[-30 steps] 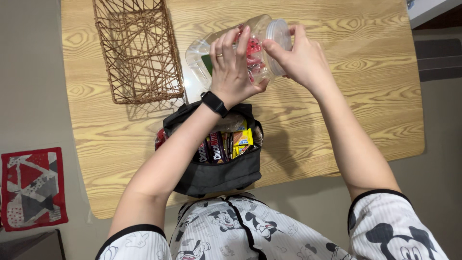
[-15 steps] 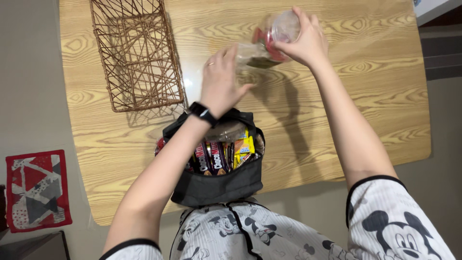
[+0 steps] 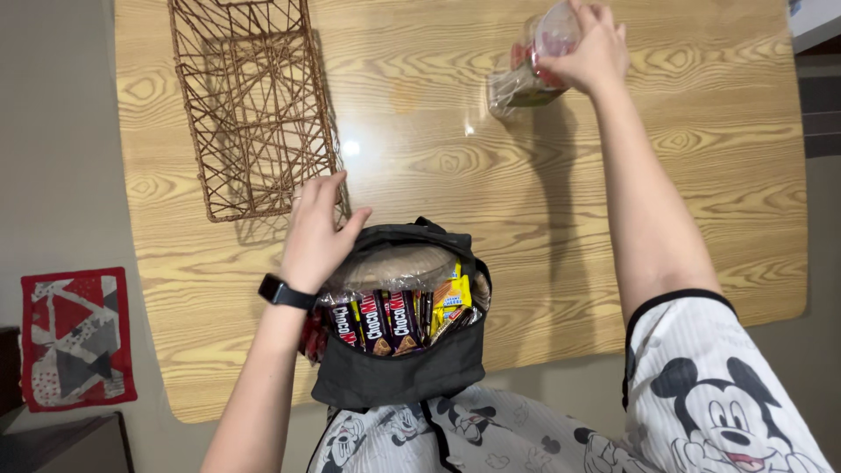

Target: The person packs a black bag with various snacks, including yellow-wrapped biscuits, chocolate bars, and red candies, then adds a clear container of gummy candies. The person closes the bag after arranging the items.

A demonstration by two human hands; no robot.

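At the table's far edge, the right hand (image 3: pixel 589 51) clasps a clear plastic jar (image 3: pixel 526 70) of red sweets, setting it on the glossy wood-grain table (image 3: pixel 543 219). Nearer, the left hand (image 3: pixel 314 232), fingers loosely spread and empty, rests on the rim of a dark fabric bag (image 3: pixel 399 363) packed with shiny snack packets (image 3: pixel 385 320), beside a woven wire basket (image 3: pixel 250 105).

The left hand (image 3: pixel 315 232) has left the clear jar (image 3: pixel 526 70) for the dark bag (image 3: pixel 399 350); the right hand (image 3: pixel 589 52) carried the jar farther away.
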